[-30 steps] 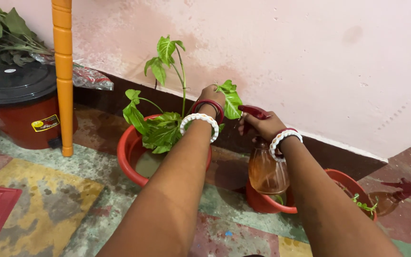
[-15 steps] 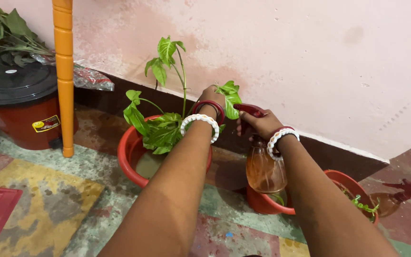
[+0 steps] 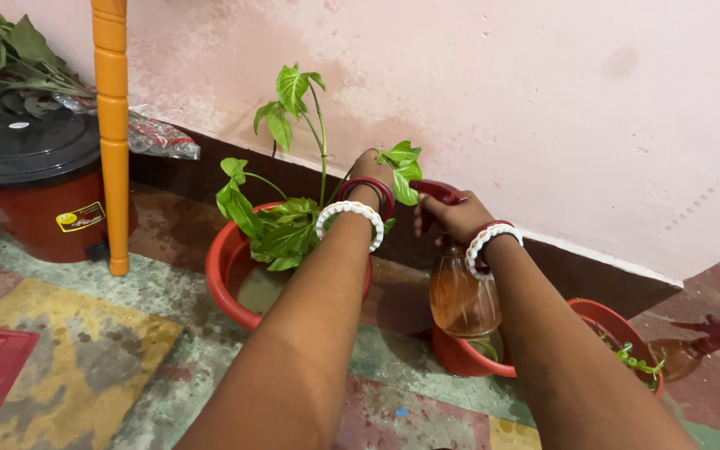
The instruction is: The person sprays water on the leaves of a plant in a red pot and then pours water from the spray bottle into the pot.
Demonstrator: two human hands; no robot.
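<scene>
Indoors, right hand [image 3: 453,215] clamped around spray bottle [image 3: 462,293], above mottled floor [image 3: 85,367], pink wall [image 3: 543,100].

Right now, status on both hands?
Left hand holding leaf. Right hand gripping spray bottle, nozzle toward leaf. Nothing between them.

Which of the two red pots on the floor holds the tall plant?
The left red pot. Its tall plant has a leaf held by the left hand.

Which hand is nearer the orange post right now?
Left. The left hand holds a leaf of the plant in the red pot, right of the orange post. The right hand grips the spray bottle farther right.
</scene>
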